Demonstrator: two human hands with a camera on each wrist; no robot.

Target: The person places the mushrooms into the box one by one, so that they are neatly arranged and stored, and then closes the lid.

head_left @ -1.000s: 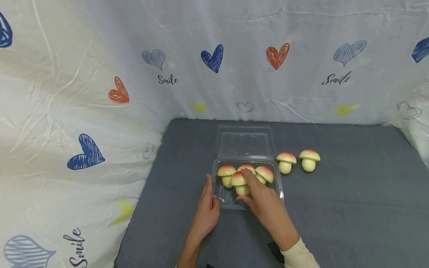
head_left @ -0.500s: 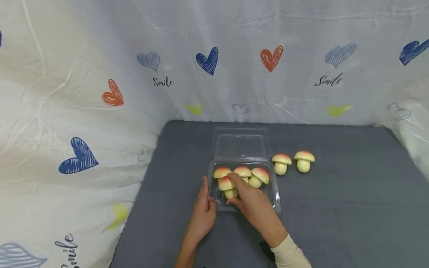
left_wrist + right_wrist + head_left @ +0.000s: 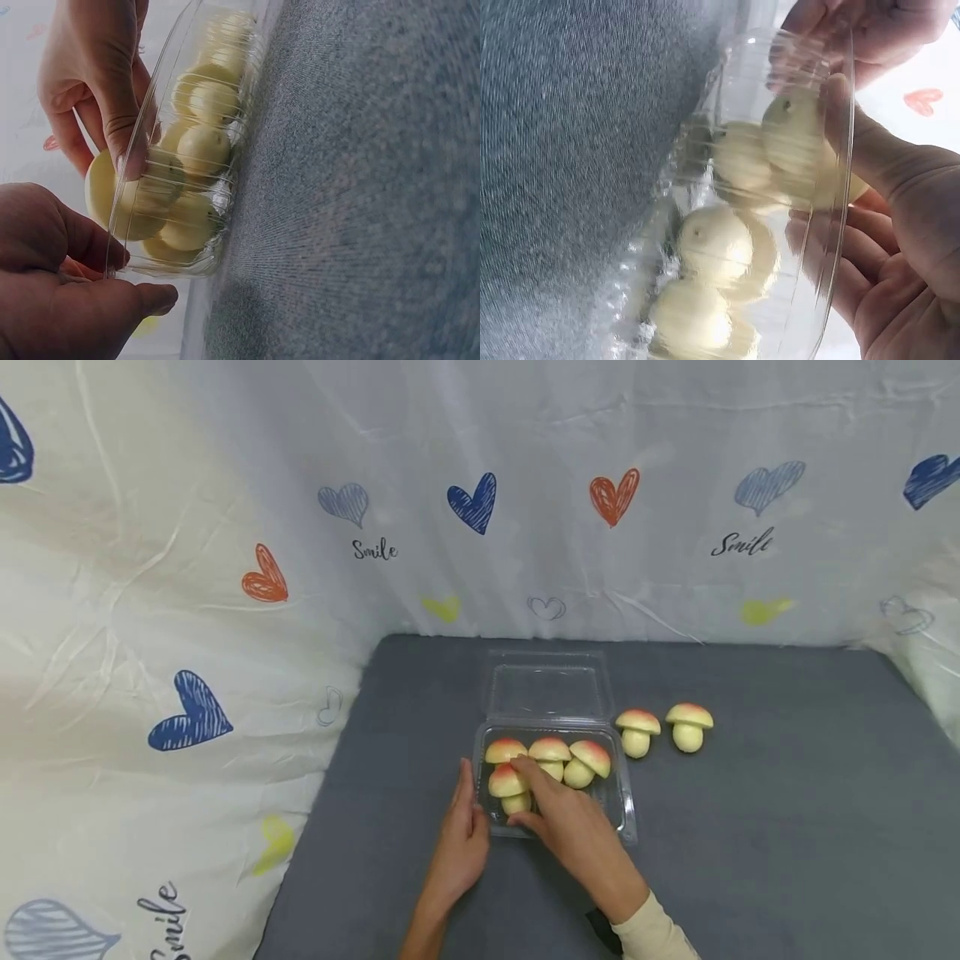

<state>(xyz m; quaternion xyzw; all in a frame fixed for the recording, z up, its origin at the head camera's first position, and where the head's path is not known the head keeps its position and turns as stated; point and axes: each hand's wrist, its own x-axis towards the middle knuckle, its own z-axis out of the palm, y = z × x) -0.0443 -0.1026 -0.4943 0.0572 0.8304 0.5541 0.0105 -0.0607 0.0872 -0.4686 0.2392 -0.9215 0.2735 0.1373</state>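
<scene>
A clear plastic clamshell container (image 3: 618, 810) lies with its lid (image 3: 551, 689) folded back behind it. My left hand (image 3: 456, 843) holds its left side near the front corner, with the rim by thumb and finger in the left wrist view. My right hand (image 3: 581, 831) reaches in from the front right and grips a mushroom (image 3: 507, 782) with a yellow cap blushed red and a pale stem. That mushroom is in the front left of the container. Behind it sit a left mushroom (image 3: 504, 749), a middle mushroom (image 3: 550, 748) and a tilted right mushroom (image 3: 589, 760).
Two more mushrooms, a nearer one (image 3: 637, 731) and a farther one (image 3: 688, 727), stand on the grey cloth-covered table (image 3: 765, 827) right of the container. A white curtain (image 3: 540, 427) printed with hearts hangs behind and at the left.
My right hand has moved left inside the container with the gripped mushroom, from before the middle one to the front left. My left hand stays at the container's side. The view shifts slightly.
</scene>
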